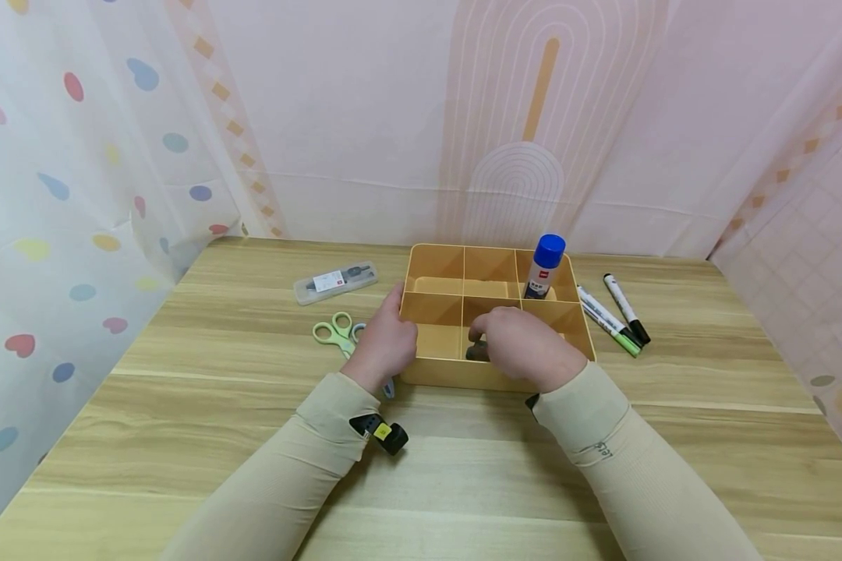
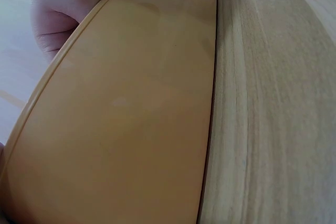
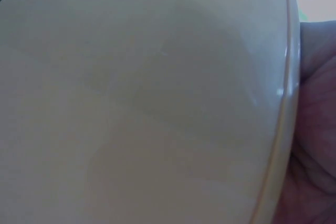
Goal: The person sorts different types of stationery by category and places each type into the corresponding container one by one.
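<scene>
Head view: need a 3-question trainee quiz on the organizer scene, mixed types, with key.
1. True or false: the blue-capped bottle stands in a rear compartment of the organizer.
2. Which hand reaches into the front middle compartment? A) the left hand B) the right hand C) neither
3. Fill in: the green scissors lie on the table, to the ___ of the organizer.

Key:
1. True: it stands upright in the rear right compartment.
2. B: its fingers curl over a small dark thing there; the left hand grips the organizer's left wall.
3. Left: partly hidden under the left hand.
</scene>
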Demonstrator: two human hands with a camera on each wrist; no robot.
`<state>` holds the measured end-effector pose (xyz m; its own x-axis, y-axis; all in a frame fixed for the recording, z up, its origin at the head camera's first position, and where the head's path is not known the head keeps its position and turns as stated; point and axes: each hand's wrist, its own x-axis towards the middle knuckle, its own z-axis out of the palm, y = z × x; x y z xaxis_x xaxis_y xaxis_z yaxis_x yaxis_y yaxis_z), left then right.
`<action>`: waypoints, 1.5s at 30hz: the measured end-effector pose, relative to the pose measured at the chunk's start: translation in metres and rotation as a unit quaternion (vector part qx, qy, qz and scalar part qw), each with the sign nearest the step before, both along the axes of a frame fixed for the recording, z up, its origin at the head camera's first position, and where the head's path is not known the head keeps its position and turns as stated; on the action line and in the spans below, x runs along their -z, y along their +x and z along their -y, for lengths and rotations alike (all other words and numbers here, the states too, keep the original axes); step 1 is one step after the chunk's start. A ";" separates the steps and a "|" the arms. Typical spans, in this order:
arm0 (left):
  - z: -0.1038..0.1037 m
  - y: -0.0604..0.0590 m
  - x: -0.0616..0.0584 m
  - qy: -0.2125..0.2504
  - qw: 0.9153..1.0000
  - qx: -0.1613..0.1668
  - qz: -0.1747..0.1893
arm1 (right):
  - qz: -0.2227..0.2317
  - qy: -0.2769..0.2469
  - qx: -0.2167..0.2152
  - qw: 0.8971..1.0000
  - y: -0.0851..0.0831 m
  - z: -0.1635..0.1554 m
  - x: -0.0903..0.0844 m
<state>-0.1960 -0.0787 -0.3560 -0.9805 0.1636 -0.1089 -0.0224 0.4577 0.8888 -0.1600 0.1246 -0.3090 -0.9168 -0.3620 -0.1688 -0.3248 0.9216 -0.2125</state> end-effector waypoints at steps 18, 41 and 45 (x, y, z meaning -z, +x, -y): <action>0.000 -0.001 0.000 -0.006 1.000 0.001 -0.003 | 0.002 -0.005 -0.001 1.000 0.000 -0.001 0.000; -0.001 0.000 -0.001 -0.014 1.000 -0.002 0.000 | 0.009 -0.028 0.022 0.999 0.001 -0.001 0.002; -0.001 0.000 -0.001 -0.017 1.000 -0.004 0.001 | 0.013 -0.035 0.028 0.999 0.001 -0.001 0.002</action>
<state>-0.1962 -0.0779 -0.3552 -0.9813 0.1529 -0.1172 -0.0283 0.4876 0.8726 -0.1588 0.1257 -0.3110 -0.9313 -0.3226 -0.1693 -0.2673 0.9207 -0.2843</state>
